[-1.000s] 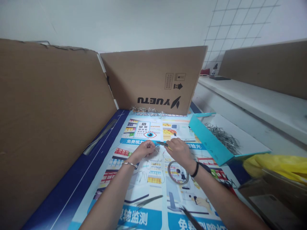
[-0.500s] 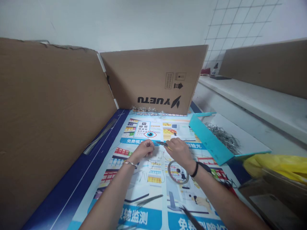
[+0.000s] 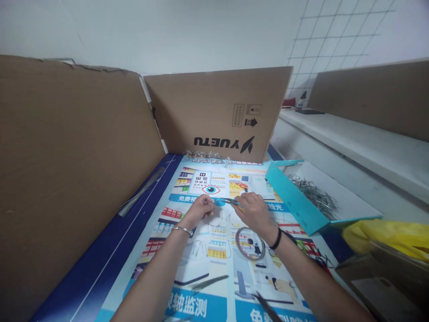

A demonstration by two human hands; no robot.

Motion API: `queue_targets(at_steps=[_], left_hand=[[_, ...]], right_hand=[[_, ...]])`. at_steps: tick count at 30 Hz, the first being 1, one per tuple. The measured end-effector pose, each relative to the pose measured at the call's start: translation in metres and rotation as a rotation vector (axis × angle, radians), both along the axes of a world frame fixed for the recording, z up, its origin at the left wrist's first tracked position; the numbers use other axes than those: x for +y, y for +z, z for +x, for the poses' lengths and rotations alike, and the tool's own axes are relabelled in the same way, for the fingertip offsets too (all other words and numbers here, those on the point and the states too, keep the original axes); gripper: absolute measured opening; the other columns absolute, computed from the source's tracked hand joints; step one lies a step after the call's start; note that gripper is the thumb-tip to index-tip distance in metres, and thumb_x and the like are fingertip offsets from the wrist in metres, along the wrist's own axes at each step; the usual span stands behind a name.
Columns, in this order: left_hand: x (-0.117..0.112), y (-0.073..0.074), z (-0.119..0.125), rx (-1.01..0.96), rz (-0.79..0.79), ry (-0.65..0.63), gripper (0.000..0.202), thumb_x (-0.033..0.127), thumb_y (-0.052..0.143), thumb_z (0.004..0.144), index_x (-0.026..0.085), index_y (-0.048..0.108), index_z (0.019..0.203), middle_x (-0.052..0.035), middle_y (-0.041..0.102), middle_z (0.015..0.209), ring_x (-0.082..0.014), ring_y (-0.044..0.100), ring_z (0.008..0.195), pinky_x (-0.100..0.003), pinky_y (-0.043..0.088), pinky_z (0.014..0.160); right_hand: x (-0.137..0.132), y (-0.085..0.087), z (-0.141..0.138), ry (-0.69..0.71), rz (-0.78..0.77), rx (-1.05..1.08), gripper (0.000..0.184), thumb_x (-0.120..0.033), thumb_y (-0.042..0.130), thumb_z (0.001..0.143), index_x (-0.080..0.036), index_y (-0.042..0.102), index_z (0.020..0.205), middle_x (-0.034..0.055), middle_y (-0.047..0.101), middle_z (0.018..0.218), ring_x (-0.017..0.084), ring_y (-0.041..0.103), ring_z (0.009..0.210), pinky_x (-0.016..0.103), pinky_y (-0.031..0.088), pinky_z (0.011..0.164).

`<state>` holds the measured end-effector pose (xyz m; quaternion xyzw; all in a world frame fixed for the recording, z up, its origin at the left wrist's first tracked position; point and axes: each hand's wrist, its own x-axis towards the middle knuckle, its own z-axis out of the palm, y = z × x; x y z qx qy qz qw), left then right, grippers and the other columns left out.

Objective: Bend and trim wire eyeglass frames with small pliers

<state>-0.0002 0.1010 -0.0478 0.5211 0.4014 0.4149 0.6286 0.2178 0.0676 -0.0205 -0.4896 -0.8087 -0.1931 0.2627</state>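
My left hand (image 3: pixel 202 210) is closed in a pinch, apparently on a thin wire whose fine line barely shows near the fingertips. In my right hand (image 3: pixel 256 213) is a pair of pliers (image 3: pixel 230 201), its jaws pointing left towards the left fingertips. Whether the jaws grip the wire is too small to tell. Below the right hand a coil of wire (image 3: pixel 237 245) lies on the printed sheet. A bundle of straight cut wires (image 3: pixel 211 282) rests nearer to me, between the forearms. Thin bent wire pieces are scattered around, hard to make out.
A turquoise box (image 3: pixel 296 203) with tangled wire (image 3: pixel 315 194) stands at the right. Cardboard panels (image 3: pixel 214 107) wall off the back and left. A dark pointed tool (image 3: pixel 266 306) lies at the front. More wire strips (image 3: pixel 142 190) lie left; a yellow bag (image 3: pixel 385 235) sits right.
The pliers have turned slightly and more of their jaws shows beside the left fingertips. Both hands stay almost in place; the whole view has shifted a little.
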Motion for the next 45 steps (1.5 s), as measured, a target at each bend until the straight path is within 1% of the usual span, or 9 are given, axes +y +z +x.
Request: queue_targets(at_steps=[5, 9, 13, 20, 27, 31, 35, 41, 45], left_hand=[[0.000, 0.000, 0.000, 0.016, -0.005, 0.025, 0.030, 0.029, 0.069, 0.066, 0.019, 0.044, 0.078, 0.0055, 0.056, 0.055, -0.0057, 0.048, 0.043, -0.016, 0.024, 0.039], [0.000, -0.002, 0.000, 0.036, 0.027, 0.012, 0.029, 0.030, 0.068, 0.067, 0.019, 0.044, 0.078, 0.0049, 0.057, 0.055, -0.0056, 0.047, 0.042, -0.016, 0.025, 0.040], [0.001, -0.003, 0.000, 0.083, 0.043, -0.003, 0.028, 0.032, 0.067, 0.069, 0.019, 0.044, 0.080, 0.0046, 0.058, 0.052, -0.0042, 0.040, 0.038, -0.016, 0.023, 0.039], [0.003, -0.008, 0.000, 0.101, 0.089, -0.059, 0.026, 0.030, 0.065, 0.071, 0.020, 0.044, 0.082, 0.0045, 0.058, 0.056, -0.0062, 0.046, 0.042, -0.016, 0.025, 0.039], [0.003, -0.013, -0.001, 0.138, 0.114, -0.072, 0.025, 0.031, 0.064, 0.072, 0.019, 0.045, 0.083, 0.0038, 0.059, 0.056, -0.0054, 0.043, 0.039, -0.016, 0.025, 0.039], [0.004, -0.013, 0.000, 0.150, 0.119, -0.072, 0.025, 0.030, 0.064, 0.071, 0.019, 0.045, 0.083, 0.0027, 0.059, 0.059, -0.0070, 0.049, 0.044, -0.016, 0.024, 0.039], [0.004, -0.015, 0.001, 0.176, 0.137, -0.075, 0.022, 0.028, 0.062, 0.072, 0.019, 0.046, 0.083, 0.0022, 0.059, 0.060, -0.0086, 0.053, 0.046, -0.016, 0.026, 0.040], [0.003, -0.012, 0.001, 0.170, 0.138, -0.067, 0.023, 0.028, 0.063, 0.072, 0.018, 0.045, 0.083, 0.0011, 0.059, 0.064, -0.0089, 0.054, 0.050, -0.016, 0.027, 0.041], [0.001, -0.009, 0.002, 0.150, 0.151, -0.081, 0.021, 0.024, 0.062, 0.071, 0.018, 0.046, 0.084, 0.0008, 0.058, 0.067, -0.0087, 0.055, 0.052, -0.016, 0.029, 0.044]], right_hand=[[-0.002, 0.003, 0.000, 0.104, -0.004, -0.074, 0.018, -0.032, 0.051, 0.087, -0.018, 0.062, 0.088, 0.0071, 0.058, 0.085, 0.020, 0.047, 0.086, 0.033, 0.029, 0.075], [-0.001, 0.000, -0.003, 0.103, -0.010, -0.102, 0.015, -0.030, 0.053, 0.086, -0.018, 0.062, 0.085, 0.0068, 0.057, 0.082, 0.020, 0.046, 0.085, 0.033, 0.029, 0.074], [0.000, -0.003, -0.004, 0.089, -0.025, -0.113, 0.013, -0.029, 0.053, 0.085, -0.019, 0.061, 0.084, 0.0064, 0.058, 0.082, 0.020, 0.046, 0.084, 0.033, 0.028, 0.074], [-0.001, -0.001, -0.004, 0.105, -0.030, -0.131, 0.014, -0.030, 0.053, 0.085, -0.018, 0.061, 0.085, 0.0071, 0.058, 0.084, 0.021, 0.045, 0.084, 0.034, 0.028, 0.075], [0.000, 0.002, 0.000, 0.160, -0.020, -0.185, 0.015, -0.032, 0.055, 0.085, -0.018, 0.061, 0.090, 0.0074, 0.058, 0.086, 0.021, 0.045, 0.084, 0.034, 0.028, 0.075], [0.000, 0.004, 0.000, 0.151, -0.029, -0.229, 0.015, -0.031, 0.054, 0.085, -0.018, 0.061, 0.091, 0.0075, 0.057, 0.086, 0.021, 0.045, 0.086, 0.034, 0.028, 0.076], [-0.001, 0.006, 0.000, 0.152, -0.042, -0.251, 0.015, -0.031, 0.056, 0.085, -0.019, 0.060, 0.092, 0.0072, 0.057, 0.087, 0.021, 0.045, 0.086, 0.034, 0.028, 0.075], [-0.001, 0.011, 0.004, 0.160, -0.044, -0.246, 0.016, -0.032, 0.055, 0.085, -0.019, 0.061, 0.093, 0.0070, 0.057, 0.086, 0.021, 0.045, 0.085, 0.034, 0.027, 0.075], [-0.001, 0.012, 0.004, 0.146, -0.058, -0.254, 0.016, -0.032, 0.054, 0.086, -0.019, 0.061, 0.094, 0.0070, 0.057, 0.087, 0.021, 0.044, 0.085, 0.034, 0.027, 0.075]])
